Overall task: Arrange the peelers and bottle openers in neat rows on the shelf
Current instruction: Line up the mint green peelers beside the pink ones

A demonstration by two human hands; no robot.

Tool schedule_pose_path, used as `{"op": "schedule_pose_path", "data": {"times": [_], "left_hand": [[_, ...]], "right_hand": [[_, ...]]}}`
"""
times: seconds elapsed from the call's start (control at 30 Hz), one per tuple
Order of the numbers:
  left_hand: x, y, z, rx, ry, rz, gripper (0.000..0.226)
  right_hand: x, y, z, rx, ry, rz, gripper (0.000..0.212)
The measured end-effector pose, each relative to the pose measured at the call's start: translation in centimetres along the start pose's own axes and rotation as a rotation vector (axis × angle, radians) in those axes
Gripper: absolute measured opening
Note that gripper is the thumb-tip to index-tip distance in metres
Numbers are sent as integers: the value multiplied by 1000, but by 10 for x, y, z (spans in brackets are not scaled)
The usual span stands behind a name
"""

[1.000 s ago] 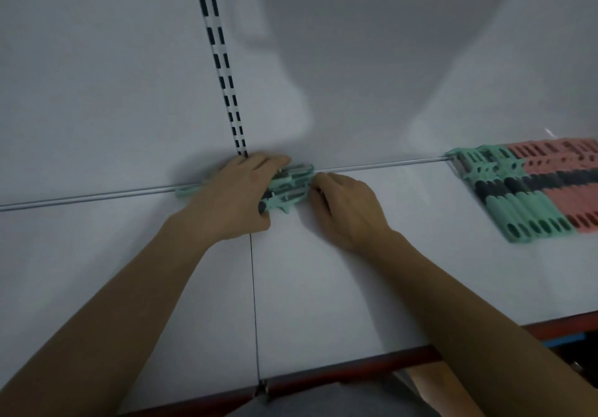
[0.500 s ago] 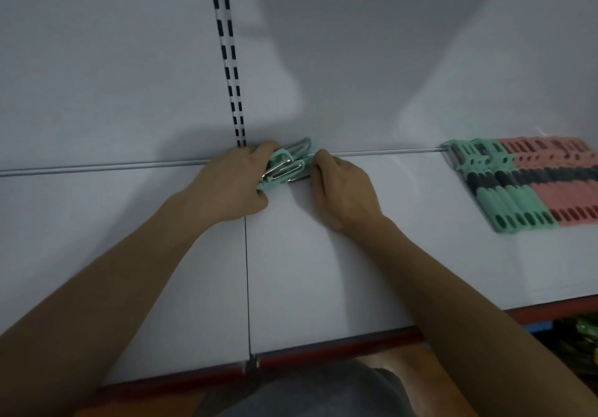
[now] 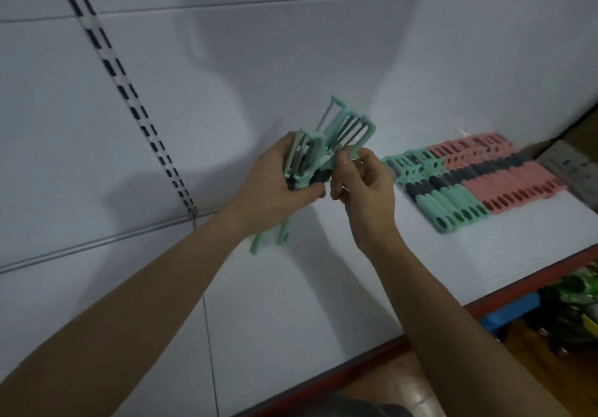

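I judged the job mid-sort. My left grip (image 3: 275,177) was closed round a bunch of mint-green peelers (image 3: 343,128), held in the air above the white shelf (image 3: 291,303). My right grip (image 3: 365,186) pinched one head in that bunch, as if to draw it out. Next it would need laying beside the green row (image 3: 453,206), handles aligned. That row held about six, the bunch perhaps four. The pink row (image 3: 517,186) was too blurred to count.

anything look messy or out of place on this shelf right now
Only the bunch of green peelers, held above the shelf by the left hand and right hand: their heads splay at different angles and two handles poke out below. The green row and pink row at right lie neat.
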State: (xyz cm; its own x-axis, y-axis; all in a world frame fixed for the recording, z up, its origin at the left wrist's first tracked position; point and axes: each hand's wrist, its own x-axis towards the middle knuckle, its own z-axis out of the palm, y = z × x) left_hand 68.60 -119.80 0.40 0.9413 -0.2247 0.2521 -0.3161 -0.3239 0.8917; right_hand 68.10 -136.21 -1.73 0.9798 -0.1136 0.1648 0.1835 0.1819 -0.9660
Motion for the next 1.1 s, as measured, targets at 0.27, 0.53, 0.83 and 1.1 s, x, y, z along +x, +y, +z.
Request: {"op": "schedule_pose_path", "data": {"times": [0.27,0.53,0.83,1.1], "left_hand": [[47,-4,69,-369,201,-12,43],[45,-37,81,-241,169,78,36],[50,-52,86,-295,19,-37,17],[48,-54,93,-269,52,-119,11]], "right_hand": [[22,-23,-26,-170,239,-201,16],[32,0,-41,-155,434,-79,21],[28,24,-57,-300,402,23,38],[22,29,-66,-318,449,6,20]]}}
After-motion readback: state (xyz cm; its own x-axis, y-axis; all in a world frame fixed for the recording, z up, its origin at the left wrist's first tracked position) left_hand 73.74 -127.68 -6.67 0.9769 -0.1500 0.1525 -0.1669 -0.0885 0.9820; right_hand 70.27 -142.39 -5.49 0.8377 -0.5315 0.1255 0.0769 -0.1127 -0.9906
